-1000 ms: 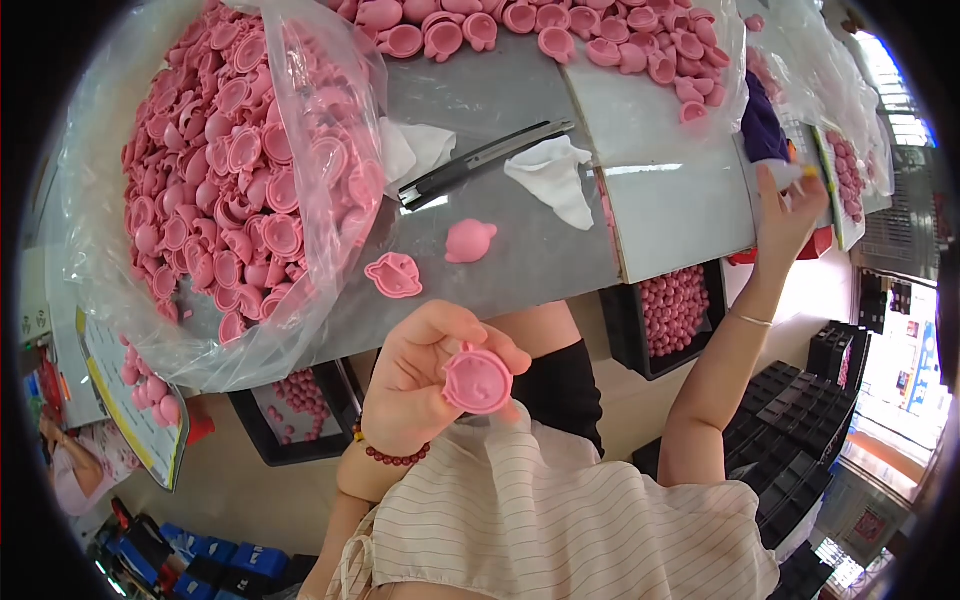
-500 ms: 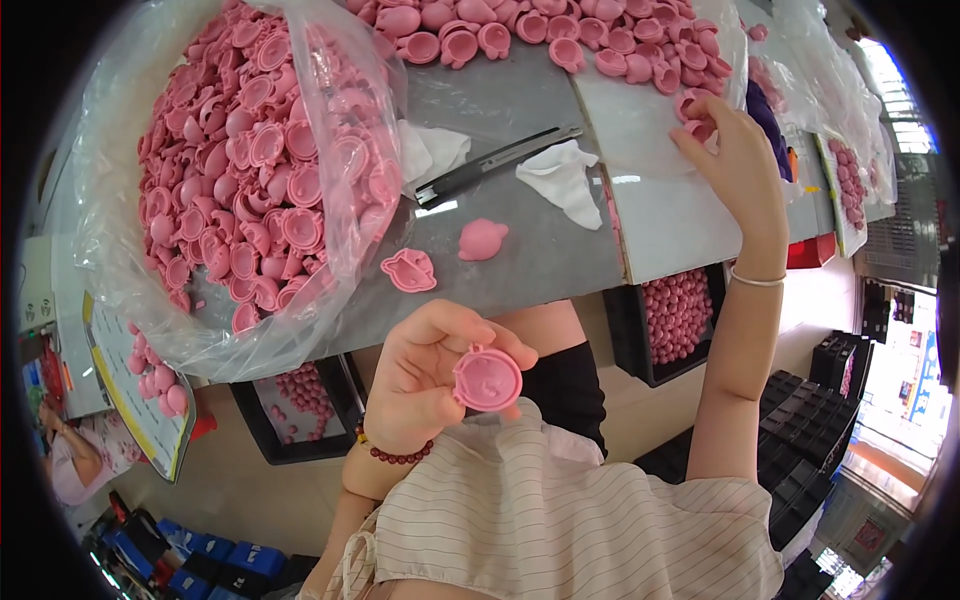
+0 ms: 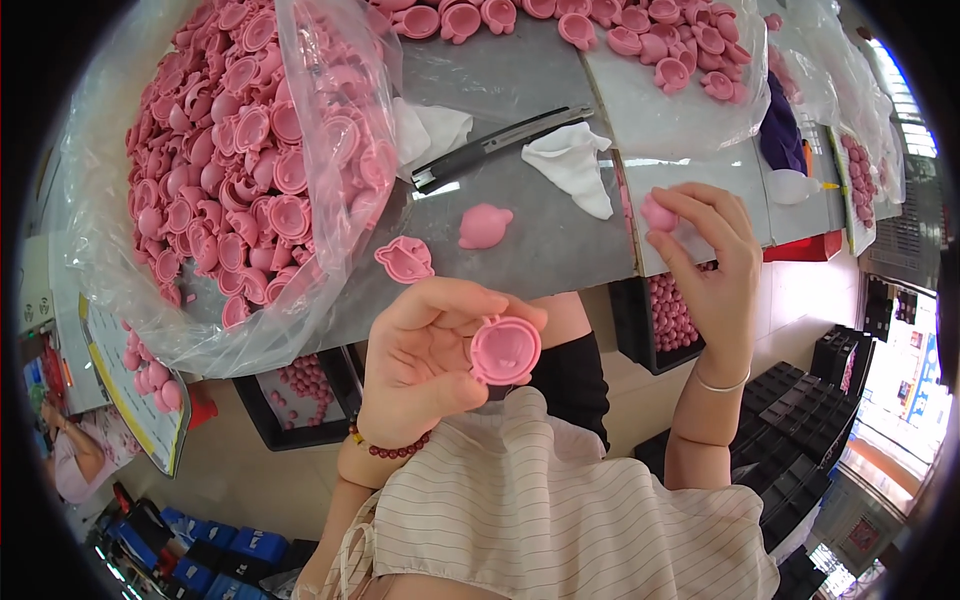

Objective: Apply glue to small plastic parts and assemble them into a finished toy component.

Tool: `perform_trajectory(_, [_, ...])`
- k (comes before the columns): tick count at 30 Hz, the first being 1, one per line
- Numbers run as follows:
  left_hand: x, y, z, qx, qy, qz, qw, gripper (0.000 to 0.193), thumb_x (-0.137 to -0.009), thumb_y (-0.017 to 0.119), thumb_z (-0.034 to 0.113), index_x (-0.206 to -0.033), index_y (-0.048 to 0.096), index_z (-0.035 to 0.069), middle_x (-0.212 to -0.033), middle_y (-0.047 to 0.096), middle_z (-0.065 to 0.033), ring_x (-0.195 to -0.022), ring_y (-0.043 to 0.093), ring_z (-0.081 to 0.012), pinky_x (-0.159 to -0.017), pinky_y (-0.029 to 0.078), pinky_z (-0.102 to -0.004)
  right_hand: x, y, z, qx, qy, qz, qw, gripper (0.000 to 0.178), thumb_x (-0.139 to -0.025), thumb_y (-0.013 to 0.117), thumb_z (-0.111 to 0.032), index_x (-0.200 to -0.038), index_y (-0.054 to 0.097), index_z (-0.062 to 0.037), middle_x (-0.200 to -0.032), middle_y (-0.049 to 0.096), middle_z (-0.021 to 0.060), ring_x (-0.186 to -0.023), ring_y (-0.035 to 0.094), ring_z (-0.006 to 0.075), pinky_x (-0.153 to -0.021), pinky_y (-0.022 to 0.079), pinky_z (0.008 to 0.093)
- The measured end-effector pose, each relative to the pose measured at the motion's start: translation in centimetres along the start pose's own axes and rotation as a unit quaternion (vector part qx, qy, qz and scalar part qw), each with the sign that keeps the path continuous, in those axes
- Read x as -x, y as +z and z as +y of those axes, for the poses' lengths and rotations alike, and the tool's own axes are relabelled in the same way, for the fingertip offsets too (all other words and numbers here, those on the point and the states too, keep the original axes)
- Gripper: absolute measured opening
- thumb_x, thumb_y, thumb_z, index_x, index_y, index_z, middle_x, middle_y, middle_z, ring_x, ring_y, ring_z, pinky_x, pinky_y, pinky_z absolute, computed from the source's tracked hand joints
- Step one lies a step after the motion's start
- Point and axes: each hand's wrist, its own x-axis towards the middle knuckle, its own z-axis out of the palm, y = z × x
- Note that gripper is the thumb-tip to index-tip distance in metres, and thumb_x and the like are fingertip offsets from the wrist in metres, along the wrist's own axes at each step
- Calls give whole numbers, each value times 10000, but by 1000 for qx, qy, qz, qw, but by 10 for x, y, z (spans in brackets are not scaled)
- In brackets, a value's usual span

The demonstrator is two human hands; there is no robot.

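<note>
At mid-frame, the left hand (image 3: 425, 350) pinches a hollow pink piece (image 3: 506, 350), fingers parted only to its width; right of centre, the right hand's (image 3: 712, 258) fingers pinch a rounded pink piece (image 3: 658, 213). Print on the yellow-edged sheet (image 3: 128, 390), lower left, is too small to read.

Pretty bright room, grey-topped table (image 3: 560, 258), beige tiled floor (image 3: 245, 462)
Light's blasting in from a glaring opening (image 3: 922, 345) over on the right, black trays (image 3: 780, 420) are piled near right, blue boxes (image 3: 258, 544) bunched up near left.
</note>
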Motion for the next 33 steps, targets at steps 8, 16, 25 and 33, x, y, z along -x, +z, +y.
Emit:
perform_trajectory(8, [-2, 12, -5, -201, 35, 7, 979, 409, -691, 582, -139, -1073, 455, -65, -1106, 514, -183, -908, 576, -179, -796, 461, -276, 18, 18, -35, -381, -21, -2, 924, 277, -609, 690, -47, -856, 587, 29, -849, 552, 120, -752, 536, 207, -634, 433, 272])
perform_trajectory(16, [-6, 16, -10, -249, 73, -8, 966, 346, -692, 598, -119, -1020, 498, -74, -1077, 518, -179, -889, 587, -209, -770, 492, -280, 22, 38, -35, -405, -108, -1, 908, 318, -568, 726, -47, -865, 620, -12, -894, 579, 98, -768, 568, 211, -654, 468, 270])
perform_trajectory(25, [-7, 15, -15, -225, 54, -14, 973, 347, -682, 613, -110, -1012, 507, -75, -1098, 499, -182, -917, 574, -213, -789, 492, -286, 29, 45, -28, -419, -117, 14, 900, 326, -613, 736, -205, -822, 587, -4, -865, 563, 118, -768, 547, 232, -635, 445, 297])
perform_trajectory(33, [-11, 13, -15, -201, 28, -22, 979, 489, -603, 721, -35, -1041, 504, -43, -1100, 504, -205, -973, 538, -223, -818, 444, -309, 33, 45, -43, -258, -240, 98, 931, 256, -591, 708, -18, -828, 615, -49, -746, 485, 13, -659, 518, 156, -566, 450, 237])
